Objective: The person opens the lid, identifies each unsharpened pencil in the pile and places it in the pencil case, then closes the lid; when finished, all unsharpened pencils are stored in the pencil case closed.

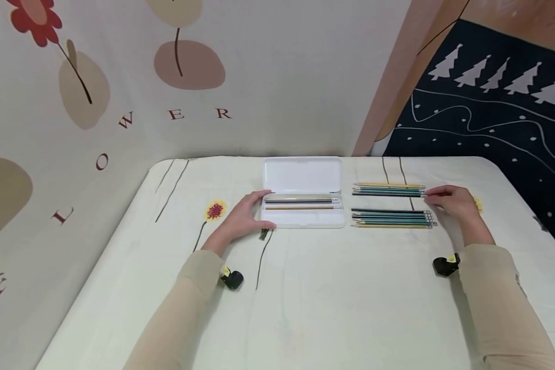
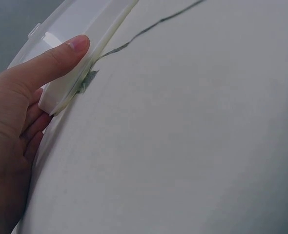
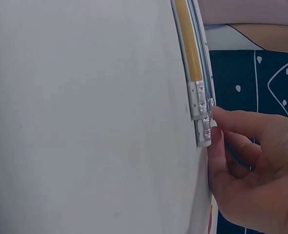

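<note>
On the cream tablecloth [image 1: 305, 308], our left hand [image 1: 240, 218] grips the pencil case [image 1: 303, 218]; our right hand [image 1: 453, 201], fingers loosely curled, touches the eraser ends of the far pencils [image 1: 388, 190], lying left-right.

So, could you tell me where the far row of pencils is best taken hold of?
Probably at the eraser ends, coming from the right: the far pencil row lies flat, side by side, erasers pointing right, where the right hand already touches them. The ends overhang nothing, so pinch one pencil from above.
</note>
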The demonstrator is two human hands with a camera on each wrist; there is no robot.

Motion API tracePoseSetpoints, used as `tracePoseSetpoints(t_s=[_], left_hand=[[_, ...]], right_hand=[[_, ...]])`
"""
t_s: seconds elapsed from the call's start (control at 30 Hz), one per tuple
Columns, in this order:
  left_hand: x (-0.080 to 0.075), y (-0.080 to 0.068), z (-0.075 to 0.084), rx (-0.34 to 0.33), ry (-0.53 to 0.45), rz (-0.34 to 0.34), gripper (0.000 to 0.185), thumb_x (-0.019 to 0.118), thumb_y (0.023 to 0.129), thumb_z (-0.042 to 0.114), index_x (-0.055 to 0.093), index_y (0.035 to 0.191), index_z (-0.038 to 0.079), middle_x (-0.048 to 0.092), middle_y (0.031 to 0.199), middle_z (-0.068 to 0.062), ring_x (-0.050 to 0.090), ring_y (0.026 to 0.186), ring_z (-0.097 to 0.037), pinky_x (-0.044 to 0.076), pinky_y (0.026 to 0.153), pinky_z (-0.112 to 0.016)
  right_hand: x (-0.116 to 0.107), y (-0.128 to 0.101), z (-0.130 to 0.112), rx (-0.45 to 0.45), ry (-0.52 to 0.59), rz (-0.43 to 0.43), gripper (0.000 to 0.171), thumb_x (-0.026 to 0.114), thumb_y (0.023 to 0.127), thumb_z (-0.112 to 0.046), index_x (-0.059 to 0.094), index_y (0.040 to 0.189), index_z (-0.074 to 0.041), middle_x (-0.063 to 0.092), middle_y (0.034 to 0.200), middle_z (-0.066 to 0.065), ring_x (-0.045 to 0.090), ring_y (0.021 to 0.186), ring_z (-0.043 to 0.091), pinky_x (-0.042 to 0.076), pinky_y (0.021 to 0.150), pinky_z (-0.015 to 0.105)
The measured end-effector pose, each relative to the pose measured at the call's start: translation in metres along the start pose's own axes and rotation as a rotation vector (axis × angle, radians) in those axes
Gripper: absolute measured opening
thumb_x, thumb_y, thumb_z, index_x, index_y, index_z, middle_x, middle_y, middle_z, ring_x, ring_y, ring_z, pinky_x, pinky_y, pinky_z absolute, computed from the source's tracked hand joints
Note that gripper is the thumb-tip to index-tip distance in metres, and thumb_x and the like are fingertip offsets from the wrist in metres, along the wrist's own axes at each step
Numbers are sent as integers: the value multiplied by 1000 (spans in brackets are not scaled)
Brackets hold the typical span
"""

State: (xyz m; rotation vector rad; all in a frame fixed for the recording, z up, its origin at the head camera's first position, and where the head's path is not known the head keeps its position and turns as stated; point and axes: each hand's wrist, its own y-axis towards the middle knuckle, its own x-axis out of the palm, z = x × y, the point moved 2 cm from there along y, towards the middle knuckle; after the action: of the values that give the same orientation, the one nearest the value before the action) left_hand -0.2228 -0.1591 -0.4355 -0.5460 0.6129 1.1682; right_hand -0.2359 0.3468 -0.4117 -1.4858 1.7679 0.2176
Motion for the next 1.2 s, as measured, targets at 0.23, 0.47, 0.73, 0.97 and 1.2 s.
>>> tracePoseSetpoints(t_s=[0.23, 0.47, 0.73, 0.97, 1.2], left_hand=[[0, 2, -2, -1, -10, -1, 95, 88, 72, 42, 39, 152, 27, 37, 158, -10, 32, 148, -32, 28, 121, -55], [-2, 1, -2, 1, -11, 1, 95, 88, 72, 42, 39, 152, 27, 37, 159, -11, 31, 149, -32, 28, 121, -55], [2, 2, -4, 4, -30, 2, 94, 89, 72, 41, 40, 151, 27, 38, 157, -10, 33, 148, -31, 28, 121, -54], [5, 0, -5, -6, -23, -5, 96, 89, 71, 43, 39, 152, 27, 37, 158, -10, 32, 148, -32, 28, 121, -54], [0, 0, -2, 7, -7, 2, 96, 88, 72, 42, 39, 152, 25, 38, 158, -12, 33, 148, -32, 29, 121, -55]], right_hand=[[2, 1, -3, -8, -41, 5, 41, 59, 100, -19, 54, 136, 0, 45, 144, 24, 43, 112, 31, 38, 84, 29], [1, 0, -4, -25, -49, -12, 42, 57, 100, -22, 54, 135, 1, 43, 147, 27, 41, 120, 35, 41, 91, 37], [-4, -6, 9, -96, 31, -95, 50, 51, 102, -44, 55, 135, -6, 50, 142, 15, 48, 124, 21, 43, 105, 40], [-9, -16, 15, -14, 772, -253, 10, 72, 92, -20, 71, 101, -23, 71, 88, -14, 71, 84, -2, 57, 79, 15], [-14, -27, 2, -56, 1106, -243, 10, 71, 90, -6, 76, 97, -11, 76, 88, 0, 74, 84, 8, 59, 79, 19]])
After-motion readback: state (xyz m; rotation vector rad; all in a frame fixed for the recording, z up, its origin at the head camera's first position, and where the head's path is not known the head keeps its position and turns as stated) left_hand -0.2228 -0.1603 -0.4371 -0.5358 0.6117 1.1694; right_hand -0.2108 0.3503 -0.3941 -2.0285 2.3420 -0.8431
